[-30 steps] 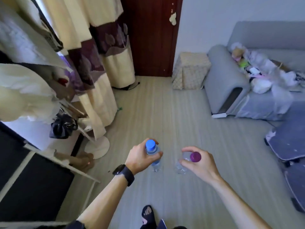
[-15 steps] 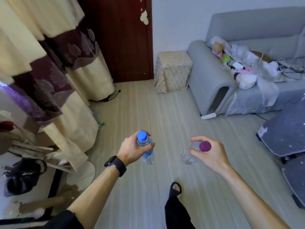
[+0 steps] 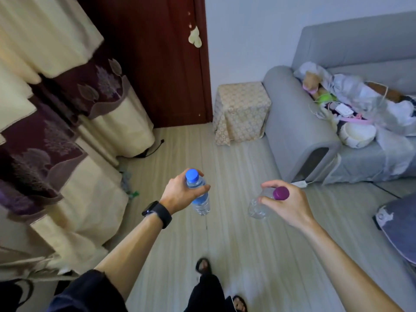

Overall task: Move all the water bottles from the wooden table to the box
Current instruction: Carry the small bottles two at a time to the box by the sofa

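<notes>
Head view takes in one grey upholstered sofa (image 3: 299, 131), one dark red door (image 3: 157, 59), and one boxy stool draped in patterned cloth (image 3: 242, 111) on pale striped flooring. Two clear plastic bottles are held above it: the left hand (image 3: 177, 194) grips the blue-capped bottle (image 3: 198, 194), the right hand (image 3: 286, 206) grips the purple-capped bottle (image 3: 261, 203). One black wristband (image 3: 157, 212) circles the left wrist.

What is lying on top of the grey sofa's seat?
The grey sofa carries a heap at its near end: a brown soft toy, clear plastic bags, a round cream cushion. What lies beneath the heap is covered.
</notes>
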A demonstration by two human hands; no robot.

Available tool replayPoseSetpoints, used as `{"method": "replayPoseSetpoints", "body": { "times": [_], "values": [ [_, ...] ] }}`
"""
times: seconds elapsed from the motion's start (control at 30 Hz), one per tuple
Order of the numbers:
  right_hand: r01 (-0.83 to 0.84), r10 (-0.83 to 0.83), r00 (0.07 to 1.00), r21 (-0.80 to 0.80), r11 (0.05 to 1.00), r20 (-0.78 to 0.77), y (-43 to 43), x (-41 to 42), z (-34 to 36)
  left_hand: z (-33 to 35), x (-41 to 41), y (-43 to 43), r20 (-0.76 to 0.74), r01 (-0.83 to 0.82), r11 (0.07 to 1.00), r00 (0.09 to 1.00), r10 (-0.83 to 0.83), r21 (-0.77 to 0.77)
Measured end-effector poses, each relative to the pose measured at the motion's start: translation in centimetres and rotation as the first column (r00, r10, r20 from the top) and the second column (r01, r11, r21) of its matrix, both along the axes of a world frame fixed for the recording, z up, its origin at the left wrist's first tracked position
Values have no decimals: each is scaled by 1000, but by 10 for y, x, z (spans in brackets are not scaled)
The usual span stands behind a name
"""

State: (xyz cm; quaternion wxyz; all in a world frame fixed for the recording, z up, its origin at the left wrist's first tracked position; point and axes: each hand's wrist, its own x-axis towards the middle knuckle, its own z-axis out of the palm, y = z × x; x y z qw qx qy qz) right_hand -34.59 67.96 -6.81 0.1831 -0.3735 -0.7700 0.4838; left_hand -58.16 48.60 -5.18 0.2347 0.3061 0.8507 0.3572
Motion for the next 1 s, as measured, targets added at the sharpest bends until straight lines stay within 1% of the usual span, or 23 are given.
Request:
{"method": "replayPoseSetpoints", "body": {
  "times": [0.13, 0.2, 0.4, 0.53, 0.63, 0.73, 1.0],
  "values": [
    [-12, 12, 999, 15, 1000, 31, 64, -52, -8, -15, -53, 71, 30, 30, 999, 999, -29, -14],
    [3, -4, 999, 26, 1000, 47, 98, -80, -8, -21, -84, 112, 57, 37, 999, 998, -36, -14],
    [74, -76, 992, 30, 997, 103, 206, -158, -2, -24, -176, 239, 79, 103, 994, 992, -100, -29],
    [131, -131, 986, 8, 991, 102, 279, -202, 0, -23, -225, 325, 92, 97, 995, 991, -95, -16],
    [140, -135, 986, -50, 989, 98, 340, -234, -2, -26, -256, 388, 130, 94, 996, 987, -93, 0],
    [150, -143, 983, -51, 987, 116, 402, -266, -10, -35, -284, 449, 149, 93, 996, 985, -90, -12],
    [31, -20, 976, -46, 998, 215, 571, -354, -24, -45, -349, 588, 174, -32, 999, 984, 37, -30]
  ]
}}
